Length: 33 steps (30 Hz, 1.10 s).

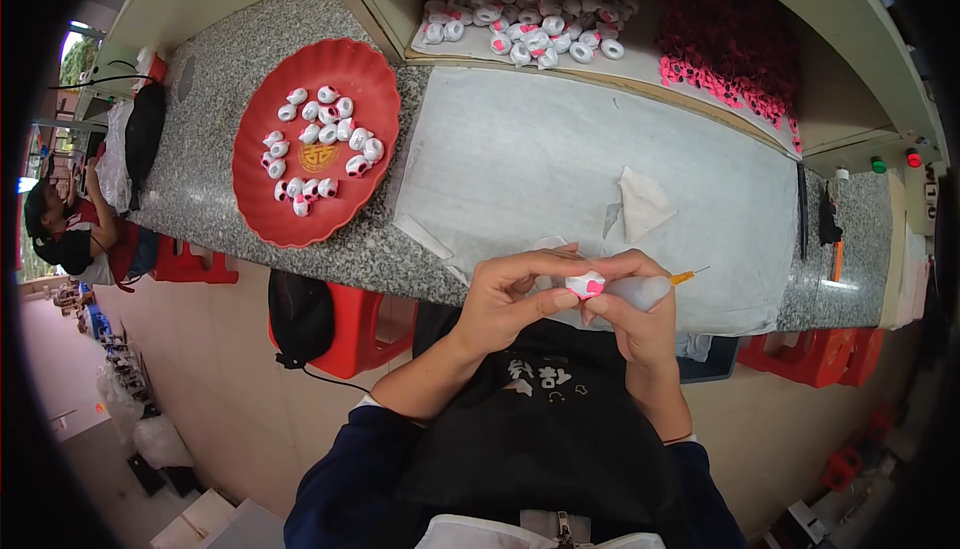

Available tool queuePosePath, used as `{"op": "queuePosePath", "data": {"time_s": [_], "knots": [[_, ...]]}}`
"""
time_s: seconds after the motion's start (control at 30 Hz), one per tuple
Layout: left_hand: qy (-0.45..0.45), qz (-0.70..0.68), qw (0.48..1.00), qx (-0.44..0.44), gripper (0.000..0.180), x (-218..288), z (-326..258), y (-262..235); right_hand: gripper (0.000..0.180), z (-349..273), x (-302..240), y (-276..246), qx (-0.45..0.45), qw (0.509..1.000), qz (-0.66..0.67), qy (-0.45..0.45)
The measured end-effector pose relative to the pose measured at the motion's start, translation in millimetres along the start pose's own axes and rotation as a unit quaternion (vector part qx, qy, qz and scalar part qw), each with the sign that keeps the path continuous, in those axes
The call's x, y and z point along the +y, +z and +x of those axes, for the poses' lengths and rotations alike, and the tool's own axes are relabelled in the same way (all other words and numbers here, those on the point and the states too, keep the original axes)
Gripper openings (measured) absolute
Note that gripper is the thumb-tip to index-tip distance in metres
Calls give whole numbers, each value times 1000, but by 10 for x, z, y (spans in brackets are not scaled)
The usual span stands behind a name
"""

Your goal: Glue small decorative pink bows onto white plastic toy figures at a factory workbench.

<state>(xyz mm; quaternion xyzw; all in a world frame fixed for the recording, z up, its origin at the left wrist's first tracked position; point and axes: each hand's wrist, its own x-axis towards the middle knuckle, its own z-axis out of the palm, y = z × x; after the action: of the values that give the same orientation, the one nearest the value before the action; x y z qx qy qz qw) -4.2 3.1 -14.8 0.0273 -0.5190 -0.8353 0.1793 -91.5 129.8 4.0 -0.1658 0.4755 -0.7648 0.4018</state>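
Left hand (505, 299): fingers pinched around a small white piece with a pink patch (585, 284), held just above the counter's near edge, close to the body, seemingly to steady it.
Right hand (635, 314): closed on a translucent squeeze applicator (640, 292), orange tip pointing right, away from the piece; the same fingers touch the piece.
Sheet (560, 149): pale covering under the hands, apparently to protect the granite counter (220, 79).
Red plate (262, 211): left of the sheet, holding a loose cluster of white-and-pink pieces (320, 144) within the left hand's reach.
Tray behind (640, 67): heaps of white rings (530, 9) and pink parts (730, 44), stored well apart from the hands.
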Motion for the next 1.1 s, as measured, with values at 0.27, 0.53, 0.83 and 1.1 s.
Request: {"op": "queuePosePath", "data": {"time_s": [0.27,0.53,0.83,1.1], "knots": [[-121,-143,982,15,25,17,24,2,27,5,-59,-3,20,999,-15,20],[-103,-220,967,74,26,-65,65,-58,20,134,-167,-335,122,966,-221,-48],[-51,-227,964,130,26,0,117,-236,13,402,-189,-436,148,772,-605,-127],[-83,-186,970,134,26,21,54,-80,19,321,1,219,43,846,-430,-312]]}}
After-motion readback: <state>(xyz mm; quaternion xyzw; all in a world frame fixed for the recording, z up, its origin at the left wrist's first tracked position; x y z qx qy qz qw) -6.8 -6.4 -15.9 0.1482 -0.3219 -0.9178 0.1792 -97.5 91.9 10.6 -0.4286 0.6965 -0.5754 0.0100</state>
